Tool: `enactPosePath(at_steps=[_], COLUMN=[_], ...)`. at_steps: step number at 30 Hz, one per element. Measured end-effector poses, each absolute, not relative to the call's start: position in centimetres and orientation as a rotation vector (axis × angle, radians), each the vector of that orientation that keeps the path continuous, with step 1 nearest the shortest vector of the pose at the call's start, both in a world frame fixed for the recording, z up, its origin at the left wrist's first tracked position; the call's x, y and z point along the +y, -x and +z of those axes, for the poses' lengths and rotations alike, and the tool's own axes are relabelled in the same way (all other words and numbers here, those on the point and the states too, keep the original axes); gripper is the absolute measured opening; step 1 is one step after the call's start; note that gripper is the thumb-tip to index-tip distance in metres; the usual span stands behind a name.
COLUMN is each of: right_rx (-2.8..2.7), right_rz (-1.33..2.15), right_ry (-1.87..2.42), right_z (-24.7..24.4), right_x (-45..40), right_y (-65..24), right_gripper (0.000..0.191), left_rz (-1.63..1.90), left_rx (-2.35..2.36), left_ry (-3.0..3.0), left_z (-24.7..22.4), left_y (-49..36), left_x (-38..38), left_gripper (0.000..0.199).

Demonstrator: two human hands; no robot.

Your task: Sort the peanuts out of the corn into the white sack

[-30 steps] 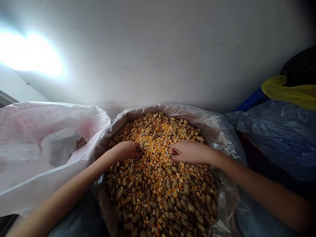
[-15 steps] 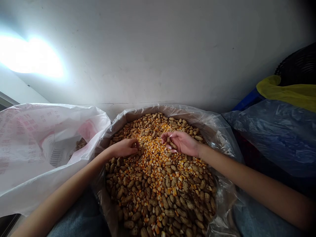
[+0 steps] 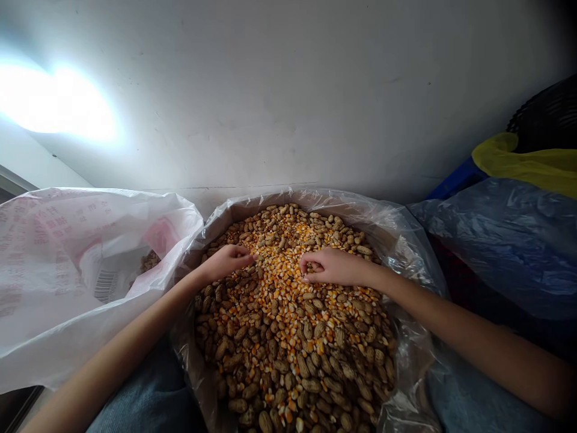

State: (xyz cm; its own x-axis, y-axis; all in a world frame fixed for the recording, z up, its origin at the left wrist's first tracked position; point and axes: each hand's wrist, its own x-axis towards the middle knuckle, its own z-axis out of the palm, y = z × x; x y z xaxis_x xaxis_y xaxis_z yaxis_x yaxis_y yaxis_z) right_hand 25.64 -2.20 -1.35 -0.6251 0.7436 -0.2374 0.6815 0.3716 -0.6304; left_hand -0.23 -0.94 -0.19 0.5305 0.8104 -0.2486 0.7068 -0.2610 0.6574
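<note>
A large clear plastic bag (image 3: pixel 396 231) stands open in front of me, filled with unshelled peanuts (image 3: pixel 311 385) and loose yellow corn kernels (image 3: pixel 282 270). My left hand (image 3: pixel 228 261) is over the left side of the heap, its thumb and fingers pinched together just above the peanuts. What lies between those fingertips is hidden. On the right side, my right hand (image 3: pixel 338 266) is low over the corn with the back of the hand up. Its fingers curl inward around peanuts, only partly visible in the gap between thumb and fingers.
A white woven sack (image 3: pixel 58 264) with pink print lies open at the left, some peanuts (image 3: pixel 149 261) inside it. To the right are a bluish plastic bag (image 3: pixel 500 234), yellow netting (image 3: pixel 518 159) and a black basket (image 3: pixel 550 117). A pale wall (image 3: pixel 279 102) rises behind.
My right hand has turned from palm up, with peanuts showing in its fingers, to palm down and curled. My left hand has shifted slightly up, its fingers now reaching further right in a pinch.
</note>
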Motion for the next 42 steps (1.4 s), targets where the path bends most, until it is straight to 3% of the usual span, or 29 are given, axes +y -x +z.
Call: enactPosePath(at_steps=[6, 14, 19, 23, 26, 28, 35, 39, 42], right_rx=[-2.770, -2.667, -2.244, -1.601, -1.220, -1.082, -1.116, -1.180, -1.235], right_rz=[0.906, 1.080, 1.496, 1.984, 2.157, 2.186, 2.185, 2.160, 2.079], right_ry=[1.233, 1.275, 1.224, 1.088, 0.884, 0.827, 0.955, 1.023, 1.066], right_z=[-1.6, -1.2, -1.1, -1.4, -1.5, -1.5, -1.8, -2.0, -2.0], right_x=[-2.4, -2.4, -2.3, -2.1, -1.9, -1.6, -1.7, -1.7, -1.6], right_y=[-25.4, -25.4, -25.4, -25.5, -25.6, -25.7, -25.7, -25.6, -25.7], right_gripper=[0.016, 0.022, 0.030, 0.024, 0.016, 0.014, 0.032, 0.032, 0.033], left_rz=[-0.548, -0.685, -0.493, 0.033, 0.369, 0.511, 0.766, 0.629, 0.505], left_rx=[1.249, 1.273, 1.238, 1.216, 1.062, 0.916, 0.638, 0.841, 1.142], left_ry=[-2.596, -2.680, -2.583, -2.189, -1.679, -1.376, -0.847, -0.977, -1.434], left_z=[0.5, -0.9, -0.7, 0.5, 0.8, 0.7, 0.3, -0.3, -0.5], left_y=[0.3, 1.3, 1.2, 0.8, 0.7, 0.7, 1.4, 1.2, 1.2], left_x=[-1.8, -1.7, -1.2, -1.4, -1.7, -1.9, -1.4, -1.2, -1.2], left_gripper=[0.034, 0.028, 0.030, 0.030, 0.024, 0.018, 0.017, 0.032, 0.031])
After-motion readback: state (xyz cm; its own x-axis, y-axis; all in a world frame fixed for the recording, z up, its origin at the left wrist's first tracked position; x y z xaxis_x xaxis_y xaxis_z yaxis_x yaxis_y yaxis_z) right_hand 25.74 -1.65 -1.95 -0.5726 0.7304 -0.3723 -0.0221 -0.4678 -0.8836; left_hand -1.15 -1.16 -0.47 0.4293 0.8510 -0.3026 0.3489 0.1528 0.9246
